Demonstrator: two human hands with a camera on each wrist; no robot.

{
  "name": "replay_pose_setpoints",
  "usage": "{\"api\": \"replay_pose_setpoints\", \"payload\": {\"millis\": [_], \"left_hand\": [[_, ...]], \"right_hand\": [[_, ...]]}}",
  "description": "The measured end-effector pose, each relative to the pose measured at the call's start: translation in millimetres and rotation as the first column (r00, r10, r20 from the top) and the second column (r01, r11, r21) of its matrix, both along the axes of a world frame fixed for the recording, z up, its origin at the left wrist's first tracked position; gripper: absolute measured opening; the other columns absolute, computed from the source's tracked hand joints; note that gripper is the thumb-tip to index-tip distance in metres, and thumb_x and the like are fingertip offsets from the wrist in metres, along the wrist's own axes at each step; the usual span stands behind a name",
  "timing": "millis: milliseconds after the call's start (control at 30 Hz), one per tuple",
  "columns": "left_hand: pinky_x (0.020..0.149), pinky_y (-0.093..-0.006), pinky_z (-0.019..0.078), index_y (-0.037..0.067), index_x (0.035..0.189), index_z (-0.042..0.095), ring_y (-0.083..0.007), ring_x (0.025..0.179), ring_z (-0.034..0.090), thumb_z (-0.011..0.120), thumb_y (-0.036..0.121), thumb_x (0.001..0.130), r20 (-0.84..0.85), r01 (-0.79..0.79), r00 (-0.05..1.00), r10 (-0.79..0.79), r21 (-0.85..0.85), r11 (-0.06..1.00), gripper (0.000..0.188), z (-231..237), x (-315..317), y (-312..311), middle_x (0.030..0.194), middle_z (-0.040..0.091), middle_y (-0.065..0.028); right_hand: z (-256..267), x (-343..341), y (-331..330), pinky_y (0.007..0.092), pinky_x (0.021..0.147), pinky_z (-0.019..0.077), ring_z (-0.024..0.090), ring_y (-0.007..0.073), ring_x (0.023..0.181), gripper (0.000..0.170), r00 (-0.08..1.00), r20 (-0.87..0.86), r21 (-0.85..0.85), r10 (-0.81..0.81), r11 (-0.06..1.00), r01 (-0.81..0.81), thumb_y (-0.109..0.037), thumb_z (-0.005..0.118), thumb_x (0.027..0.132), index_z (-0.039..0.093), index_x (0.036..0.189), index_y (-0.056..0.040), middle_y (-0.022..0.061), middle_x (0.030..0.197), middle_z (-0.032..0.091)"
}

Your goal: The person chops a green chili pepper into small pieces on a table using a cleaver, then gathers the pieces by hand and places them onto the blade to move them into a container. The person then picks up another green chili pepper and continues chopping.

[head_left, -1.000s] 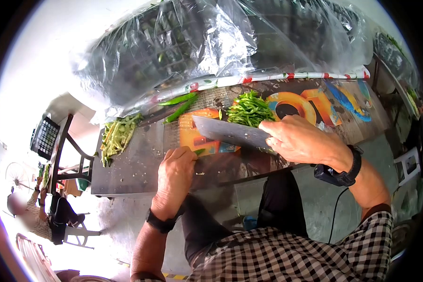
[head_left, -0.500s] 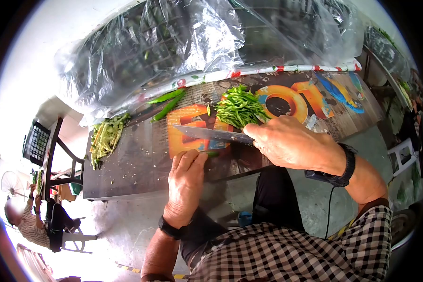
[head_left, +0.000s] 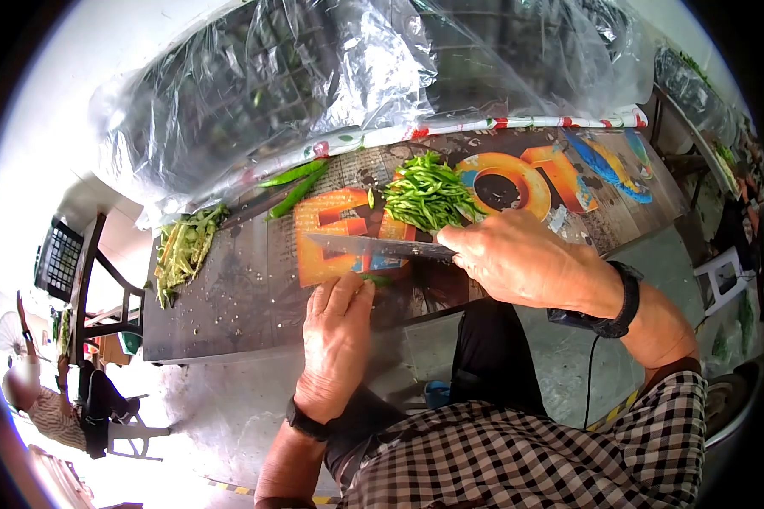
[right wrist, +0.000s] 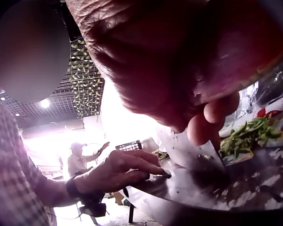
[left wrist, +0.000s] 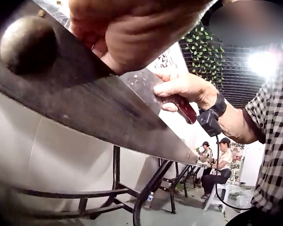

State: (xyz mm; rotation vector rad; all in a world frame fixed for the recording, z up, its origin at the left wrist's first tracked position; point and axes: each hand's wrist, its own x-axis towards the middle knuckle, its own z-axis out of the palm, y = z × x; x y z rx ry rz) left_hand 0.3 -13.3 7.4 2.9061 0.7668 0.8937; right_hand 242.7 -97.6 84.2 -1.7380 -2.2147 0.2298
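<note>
My right hand point(head_left: 526, 259) grips a cleaver point(head_left: 373, 246) by its handle. The handle point(left wrist: 186, 110) is dark red in the left wrist view. Its blade points left over the tabletop, seen nearly edge-on from the head. Under the fingertips of my left hand point(head_left: 338, 339), a short piece of green pepper point(head_left: 380, 279) is held down near the table's front edge, partly covered by the fingers. Just beyond the blade lies a heap of sliced green pepper point(head_left: 429, 191). Two long green peppers point(head_left: 295, 193) lie farther back, left of the heap.
Pale green trimmings point(head_left: 187, 250) are piled at the left end of the printed table point(head_left: 229, 314). Clear plastic sheeting point(head_left: 348, 76) covers the back side. On the far left another person point(head_left: 47, 403) sits by a second table with a black crate point(head_left: 59, 260). A white stool point(head_left: 721, 284) stands at right.
The blade has gone from showing its broad side to nearly edge-on. My left hand has shifted slightly right along the front edge with the pepper piece. The head view has swung slightly.
</note>
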Motion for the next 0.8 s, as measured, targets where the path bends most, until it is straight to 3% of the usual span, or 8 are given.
{"api": "replay_pose_setpoints", "payload": {"millis": [567,800], "left_hand": [[0.091,-0.0412,0.0519,-0.003,0.102,0.066,-0.0329,0.106,0.06,0.065,-0.004,0.074,0.115,-0.002,0.993,0.01,-0.07,0.998,0.028,-4.6,2.5,-5.4,0.111,0.062,-0.0142],[0.091,-0.0409,0.0522,-0.002,0.098,0.068,-0.0329,0.104,0.062,0.065,-0.005,0.074,0.177,0.003,0.984,0.018,-0.115,0.993,0.025,-6.1,2.2,-5.5,0.108,0.064,-0.0137]], "right_hand": [[8.6,-15.1,-11.0,0.0498,0.054,0.0479,0.064,0.0413,0.061,0.01,0.997,-0.059,-0.042,0.055,0.997,-0.057,-0.008,0.06,0.088,0.056,0.092,0.0005,0.0213,0.062,0.061],[17.2,-21.0,-9.3,0.0495,0.056,0.0497,0.065,0.0406,0.063,0.01,0.995,0.077,-0.034,0.068,0.997,-0.066,-0.006,0.06,0.085,0.056,0.093,-0.0005,0.0203,0.062,0.061]]}}
